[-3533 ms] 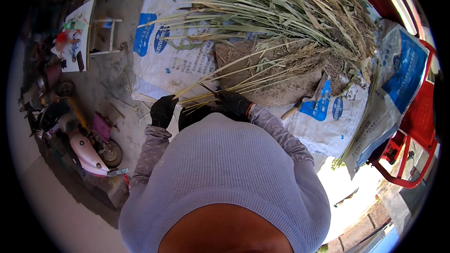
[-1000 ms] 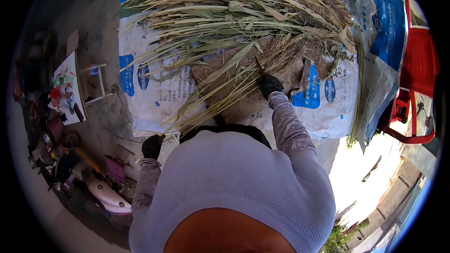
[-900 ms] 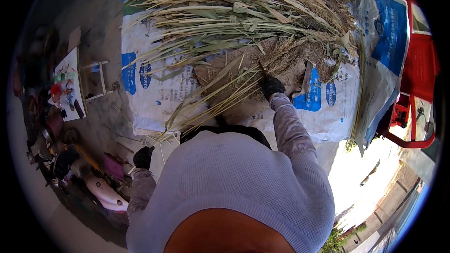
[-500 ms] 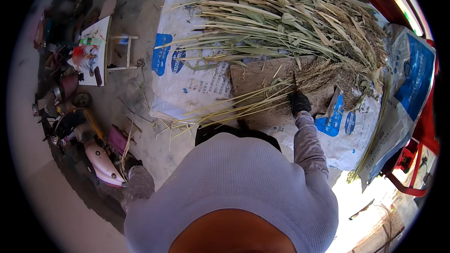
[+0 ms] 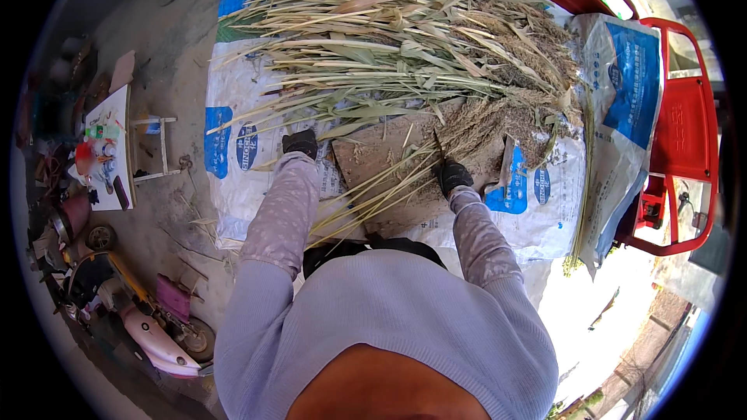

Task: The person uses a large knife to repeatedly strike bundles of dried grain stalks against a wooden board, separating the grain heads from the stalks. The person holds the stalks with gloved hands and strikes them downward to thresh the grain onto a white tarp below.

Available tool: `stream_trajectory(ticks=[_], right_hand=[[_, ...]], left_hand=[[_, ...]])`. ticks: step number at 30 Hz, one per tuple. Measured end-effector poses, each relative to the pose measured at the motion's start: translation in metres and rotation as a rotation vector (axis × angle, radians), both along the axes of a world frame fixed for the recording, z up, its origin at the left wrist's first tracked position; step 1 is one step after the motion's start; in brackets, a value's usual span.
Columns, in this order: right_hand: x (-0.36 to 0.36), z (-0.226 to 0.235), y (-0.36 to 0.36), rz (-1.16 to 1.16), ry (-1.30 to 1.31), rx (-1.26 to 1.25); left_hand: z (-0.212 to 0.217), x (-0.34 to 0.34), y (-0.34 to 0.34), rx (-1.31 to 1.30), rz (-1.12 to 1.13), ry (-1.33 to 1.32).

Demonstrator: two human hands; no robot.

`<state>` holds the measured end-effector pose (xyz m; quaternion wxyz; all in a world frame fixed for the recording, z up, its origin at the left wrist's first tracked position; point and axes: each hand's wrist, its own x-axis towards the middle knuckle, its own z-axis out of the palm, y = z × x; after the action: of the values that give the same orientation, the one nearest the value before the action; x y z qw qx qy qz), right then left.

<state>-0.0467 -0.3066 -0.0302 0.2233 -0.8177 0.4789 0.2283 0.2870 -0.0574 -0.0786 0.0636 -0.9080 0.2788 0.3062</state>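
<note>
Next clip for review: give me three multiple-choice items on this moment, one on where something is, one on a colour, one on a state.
1. Where does the left hand rest?
A. on the pink scooter
B. at the near edge of the pile of dry stalks
C. on the red frame

2. What colour are the gloves on both hands?
A. black
B. white
C. yellow

3. How does the right hand stand?
A. empty and flat on the sacks
B. raised above the head
C. closed on a thin dark tool, held over the board

Key: 1 B, the left hand lies by the pile of dry stalks, on the white sacks. 2 A, both gloves are black. 3 C, a dark tool sticks up from the closed right hand over the brown board and loose stalks.
</note>
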Motion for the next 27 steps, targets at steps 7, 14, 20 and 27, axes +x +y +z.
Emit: stream_trajectory(ticks=[7,14,20,27], right_hand=[[-0.007,0.000,0.004,-0.047,-0.022,0.039],[-0.013,-0.002,0.005,-0.010,-0.087,0.025],[-0.027,0.009,0.002,-0.102,-0.139,0.015],[-0.074,0.026,0.028,-0.113,-0.205,0.047]], left_hand=[[0.131,-0.015,0.057,-0.430,-0.061,-0.089],[0.155,-0.057,0.116,-0.624,0.444,0.496],[0.092,-0.116,0.057,-0.600,0.401,0.592],[0.083,-0.145,0.018,-0.616,0.203,0.398]])
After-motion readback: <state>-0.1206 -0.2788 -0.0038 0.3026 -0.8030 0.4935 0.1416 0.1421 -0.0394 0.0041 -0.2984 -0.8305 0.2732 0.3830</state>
